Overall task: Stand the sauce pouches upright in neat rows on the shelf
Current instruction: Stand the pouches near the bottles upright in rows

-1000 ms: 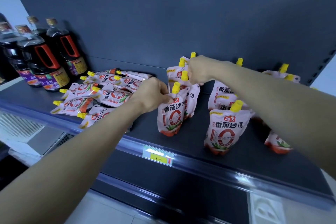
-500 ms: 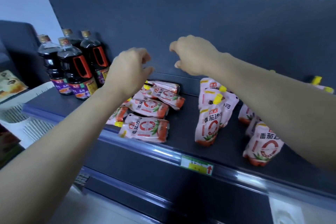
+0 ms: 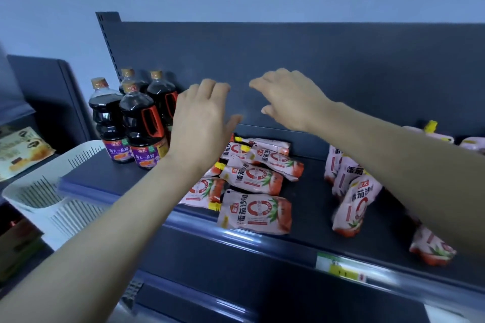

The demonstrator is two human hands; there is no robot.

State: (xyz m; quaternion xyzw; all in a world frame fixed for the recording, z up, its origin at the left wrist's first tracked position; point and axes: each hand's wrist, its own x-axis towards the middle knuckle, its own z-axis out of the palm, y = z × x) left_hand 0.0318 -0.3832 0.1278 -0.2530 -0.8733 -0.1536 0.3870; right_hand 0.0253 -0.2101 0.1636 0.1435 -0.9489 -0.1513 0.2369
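Several pink tomato sauce pouches with yellow caps lie flat in a pile (image 3: pixel 254 178) on the dark shelf (image 3: pixel 304 191), the nearest one (image 3: pixel 256 214) at the front edge. To the right, a row of pouches stands upright (image 3: pixel 353 202), with more behind my right forearm (image 3: pixel 430 248). My left hand (image 3: pixel 202 118) hovers open above the left side of the pile, fingers spread, holding nothing. My right hand (image 3: pixel 291 98) is raised above the shelf in front of the back panel, fingers loosely apart and empty.
Several dark soy sauce bottles (image 3: pixel 136 123) with red handles stand at the shelf's left end. A white slotted basket (image 3: pixel 52 189) sits below to the left. A price tag (image 3: pixel 338 267) is on the shelf's front rail. The back panel (image 3: pixel 341 73) rises behind.
Both hands have let go of the upright pouches, lifted and moved left over the flat pile. They have opened wider. The view has swung left.
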